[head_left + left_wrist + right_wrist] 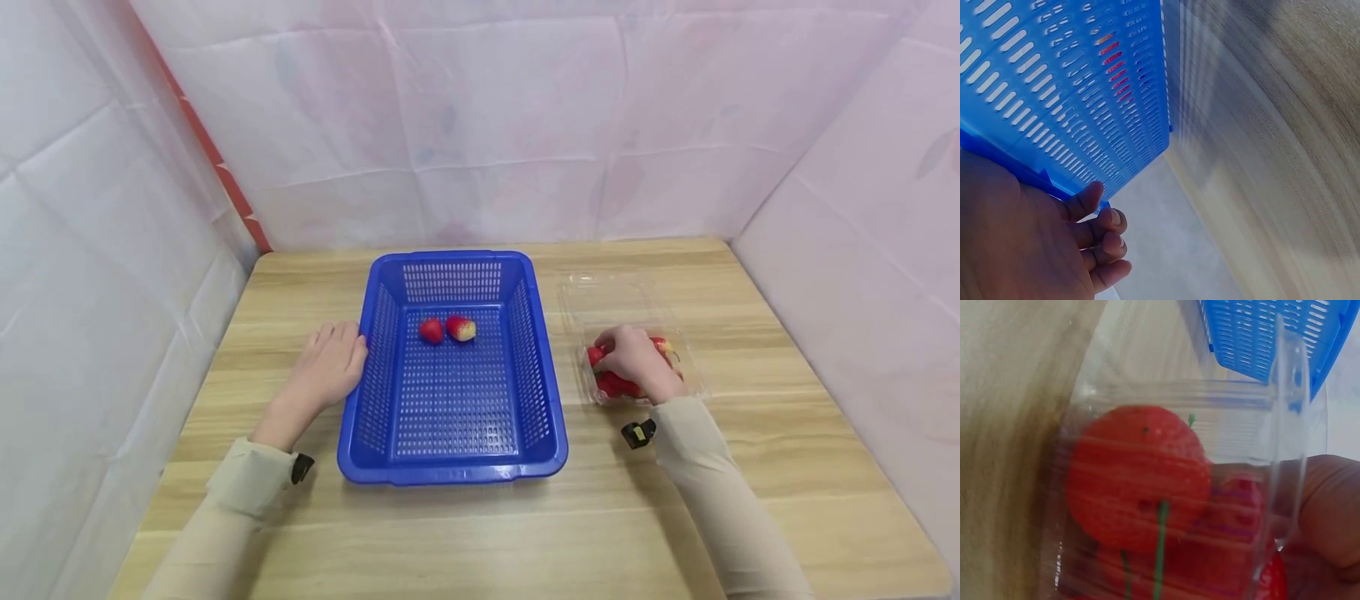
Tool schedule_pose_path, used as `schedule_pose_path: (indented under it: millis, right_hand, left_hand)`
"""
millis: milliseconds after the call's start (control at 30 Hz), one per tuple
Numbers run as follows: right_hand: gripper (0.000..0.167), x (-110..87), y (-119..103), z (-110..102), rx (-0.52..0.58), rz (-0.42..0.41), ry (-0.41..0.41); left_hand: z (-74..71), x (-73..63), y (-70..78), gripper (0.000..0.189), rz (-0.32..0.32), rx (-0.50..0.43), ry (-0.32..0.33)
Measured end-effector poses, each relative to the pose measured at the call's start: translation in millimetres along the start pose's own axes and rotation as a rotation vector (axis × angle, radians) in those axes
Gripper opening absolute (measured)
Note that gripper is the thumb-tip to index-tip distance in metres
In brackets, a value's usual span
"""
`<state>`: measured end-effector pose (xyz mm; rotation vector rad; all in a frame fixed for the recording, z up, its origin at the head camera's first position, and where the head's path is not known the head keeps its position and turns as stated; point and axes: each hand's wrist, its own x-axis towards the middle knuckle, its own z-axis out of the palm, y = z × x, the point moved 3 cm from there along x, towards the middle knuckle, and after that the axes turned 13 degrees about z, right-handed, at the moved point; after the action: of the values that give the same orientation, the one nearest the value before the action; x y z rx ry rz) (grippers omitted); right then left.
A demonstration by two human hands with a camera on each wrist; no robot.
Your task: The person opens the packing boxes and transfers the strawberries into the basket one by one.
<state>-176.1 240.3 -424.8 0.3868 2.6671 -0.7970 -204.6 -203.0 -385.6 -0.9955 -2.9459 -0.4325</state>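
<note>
My left hand [330, 362] lies against the left rim of a blue plastic basket [450, 473], its fingers loosely bent. The left wrist view has the fingertips [1113, 219] at the basket's edge. Inside the basket, near its far end, lie a red fruit [431, 331] and a red-and-yellow fruit [461, 328]. On the right, my right hand [633, 358] reaches into a clear plastic box [686, 367] of fruit. Its thumb and fingers pinch a red fruit [595, 357]. Through the box wall show a large red fruit [1138, 475] and thin green stems.
The box's clear lid [607, 296] lies folded back on the far side. Both containers stand on a wooden table [465, 542]. White patterned sheets [510, 125] rise behind the table and at both sides.
</note>
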Motion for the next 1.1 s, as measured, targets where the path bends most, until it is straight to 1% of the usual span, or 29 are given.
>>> schedule_pose_path:
  millis: [200, 500, 733, 900, 1100]
  right_hand:
    - [0.035, -0.4, 0.7, -1.8, 0.004, -0.009, 0.045]
    - [0.039, -6.7, 2.4, -3.8, 0.074, -0.036, 0.049]
    - [0.037, -13.6, -1.2, -9.7, 0.072, -0.067, 0.090]
    - [0.036, -18.0, -3.0, -15.7, 0.058, -0.069, 0.108]
    - [0.039, -23.3, -10.2, -23.3, 0.071, -0.066, 0.091]
  left_hand:
    - [-0.6, 1.9, -0.8, 0.031, 0.002, 0.006, 0.006]
    - [-0.2, 1.3, -1.1, 0.032, -0.002, 0.008, -0.008]
    - [0.3, 1.2, -1.8, 0.030, -0.005, 0.010, -0.004]
    - [2.3, 0.3, -3.3, 0.031, -0.009, 0.006, -0.017]
    - [4.1, -0.4, -4.1, 0.033, -0.015, -0.001, -0.022]
